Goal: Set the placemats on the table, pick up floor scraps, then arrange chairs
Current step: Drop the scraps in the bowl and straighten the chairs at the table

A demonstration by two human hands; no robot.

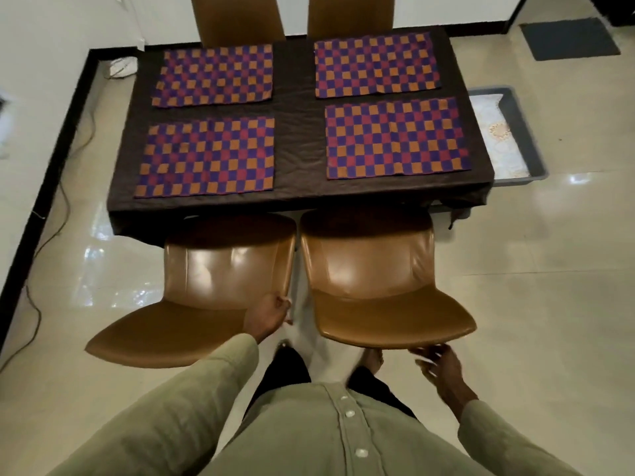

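Several checkered purple-and-orange placemats (209, 159) lie flat on the table (295, 139) with its dark brown cloth. Two tan leather chairs stand at the near edge, seats partly under the table: the left chair (192, 297) and the right chair (374, 276). My left hand (266, 316) grips the right edge of the left chair's backrest. My right hand (443, 367) hangs just below the top of the right chair's backrest, fingers spread and blurred, holding nothing. Two more chair backs (237, 18) rise behind the table's far edge.
A grey tray (515, 139) with a patterned cloth lies on the floor right of the table. A dark mat (568, 37) is at the far right. Cables (51, 214) run along the black skirting on the left. My feet stand between the near chairs.
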